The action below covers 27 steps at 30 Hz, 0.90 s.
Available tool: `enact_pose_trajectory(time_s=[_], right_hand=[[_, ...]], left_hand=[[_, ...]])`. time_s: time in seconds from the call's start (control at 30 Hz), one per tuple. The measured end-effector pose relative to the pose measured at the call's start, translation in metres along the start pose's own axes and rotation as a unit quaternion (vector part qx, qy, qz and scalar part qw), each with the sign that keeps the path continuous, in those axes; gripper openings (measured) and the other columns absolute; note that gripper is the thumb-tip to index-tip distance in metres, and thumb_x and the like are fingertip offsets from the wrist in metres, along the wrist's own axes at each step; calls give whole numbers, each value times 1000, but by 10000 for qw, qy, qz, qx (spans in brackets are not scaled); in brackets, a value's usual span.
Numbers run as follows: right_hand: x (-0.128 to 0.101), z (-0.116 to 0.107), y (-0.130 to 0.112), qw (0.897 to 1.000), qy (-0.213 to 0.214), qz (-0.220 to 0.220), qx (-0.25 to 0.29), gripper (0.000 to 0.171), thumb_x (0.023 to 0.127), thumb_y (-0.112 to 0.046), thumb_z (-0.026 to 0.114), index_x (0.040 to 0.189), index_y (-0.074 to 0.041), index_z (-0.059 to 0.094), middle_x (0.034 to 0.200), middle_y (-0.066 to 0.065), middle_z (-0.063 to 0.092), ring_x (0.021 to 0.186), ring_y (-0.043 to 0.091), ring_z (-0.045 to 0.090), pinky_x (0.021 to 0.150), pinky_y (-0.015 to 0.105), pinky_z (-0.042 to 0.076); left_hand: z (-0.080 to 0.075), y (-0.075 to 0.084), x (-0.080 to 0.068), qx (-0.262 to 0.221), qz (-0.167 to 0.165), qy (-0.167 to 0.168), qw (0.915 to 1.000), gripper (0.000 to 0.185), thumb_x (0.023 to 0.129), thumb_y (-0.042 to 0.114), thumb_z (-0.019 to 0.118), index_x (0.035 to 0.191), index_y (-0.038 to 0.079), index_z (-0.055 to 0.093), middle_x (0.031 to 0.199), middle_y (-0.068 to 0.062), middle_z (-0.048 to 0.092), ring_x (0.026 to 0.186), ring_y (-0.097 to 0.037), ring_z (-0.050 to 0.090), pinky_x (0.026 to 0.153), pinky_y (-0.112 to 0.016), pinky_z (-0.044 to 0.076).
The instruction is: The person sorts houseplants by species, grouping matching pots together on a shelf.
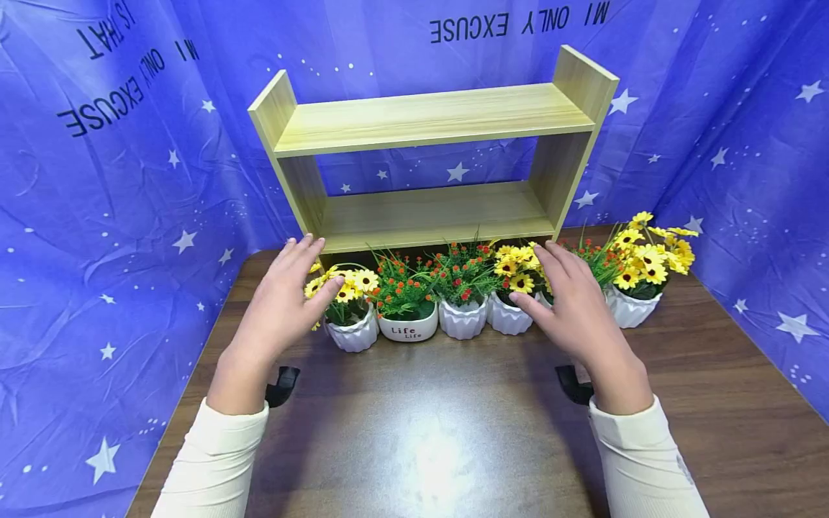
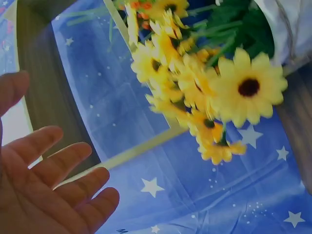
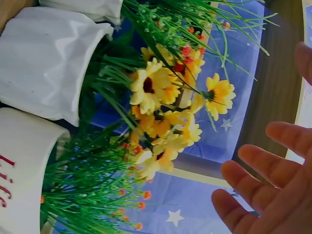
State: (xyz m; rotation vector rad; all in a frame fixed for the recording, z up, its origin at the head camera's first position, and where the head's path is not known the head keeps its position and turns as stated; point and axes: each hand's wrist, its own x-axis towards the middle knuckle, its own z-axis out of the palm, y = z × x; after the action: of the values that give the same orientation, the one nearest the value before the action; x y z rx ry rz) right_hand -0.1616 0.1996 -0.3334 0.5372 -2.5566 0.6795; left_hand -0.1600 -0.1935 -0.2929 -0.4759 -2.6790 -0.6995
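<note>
My left hand [image 1: 280, 306] is held in front of the shelf with fingers spread, holding nothing. Beside its thumb is a white pot [image 1: 352, 333] of yellow daisies, whose blooms [image 2: 248, 87] show large in the left wrist view. My right hand [image 1: 576, 309], also straight-fingered and bare, overlaps part of the plant row in the head view. Left of its thumb stands another white pot [image 1: 510, 315] with yellow daisies [image 3: 148, 85]. Between the hands are an oval "Life" pot [image 1: 409, 329] with orange-red blooms and a ribbed white pot [image 1: 463, 320] with red ones.
A two-tier wooden shelf [image 1: 434, 119] rises behind the plants. At the right end is a white pot [image 1: 631, 309] of yellow daisies, with red-flowered greenery [image 1: 592, 257] beside it, its base hidden by my right hand. Blue star-printed curtains [image 1: 129, 252] surround the brown table [image 1: 427, 403].
</note>
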Motion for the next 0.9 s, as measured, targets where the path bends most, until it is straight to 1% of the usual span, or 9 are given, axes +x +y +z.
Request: enact_pose_trajectory(time_s=[0.1,0.23,0.33,0.47,0.53,0.6,0.67,0.8,0.9], right_hand=[[-4,3,2,9994,346,-53,53,72,83,-24,80,141,5,47,141,30,46,127,50,42,104,61,32],[-9,8,3,9971,728,-80,183,68,81,-20,81,136,6,51,133,28,54,121,47,47,102,59,35],[-13,13,4,9952,937,-110,276,64,80,-17,81,133,7,53,128,27,57,118,46,50,101,57,37],[-18,19,5,9932,1084,5,422,61,81,-15,81,131,7,56,126,27,59,118,44,52,100,56,38],[-21,21,5,9927,1084,147,518,59,81,-15,80,131,6,56,126,25,60,117,43,54,100,56,39],[-24,23,5,9922,1044,318,611,58,83,-15,80,131,5,56,126,24,60,114,41,56,98,56,41],[-26,26,6,9910,1019,483,725,57,83,-15,79,131,5,57,123,24,62,108,40,59,92,55,45],[-30,34,8,9865,1030,780,1007,53,85,-14,79,130,5,58,117,22,64,100,35,62,82,51,51],[-33,43,13,9818,1000,1038,1234,50,86,-13,77,128,7,58,117,23,64,101,34,62,81,50,52]], left_hand=[[-4,-6,5,-74,31,275,9996,59,94,25,66,142,-5,48,146,-27,46,139,-46,35,114,-53,26],[-10,-12,14,-114,38,719,9973,54,93,22,67,138,-5,53,137,-26,55,130,-44,47,109,-53,33],[-14,-15,20,-217,-61,1002,9947,50,93,21,67,135,-3,57,132,-24,59,124,-42,53,105,-53,38],[-19,-17,27,-423,-408,1246,9905,45,93,21,65,132,-1,60,126,-23,63,108,-39,62,95,-52,45],[-21,-18,30,-563,-609,1347,9874,44,93,22,64,131,-1,61,125,-21,64,106,-36,63,93,-50,46],[-24,-18,33,-704,-805,1407,9843,45,94,23,63,132,-1,60,126,-20,64,108,-34,63,91,-48,48],[-26,-19,35,-838,-949,1414,9818,48,95,24,62,135,-1,57,127,-19,64,116,-33,60,94,-48,48],[-28,-22,41,-1035,-1136,1250,9802,56,96,28,60,143,0,48,133,-18,61,125,-31,56,99,-48,47],[-28,-25,45,-1141,-1181,1107,9802,60,97,29,58,147,0,43,137,-19,58,126,-33,54,101,-47,46]])
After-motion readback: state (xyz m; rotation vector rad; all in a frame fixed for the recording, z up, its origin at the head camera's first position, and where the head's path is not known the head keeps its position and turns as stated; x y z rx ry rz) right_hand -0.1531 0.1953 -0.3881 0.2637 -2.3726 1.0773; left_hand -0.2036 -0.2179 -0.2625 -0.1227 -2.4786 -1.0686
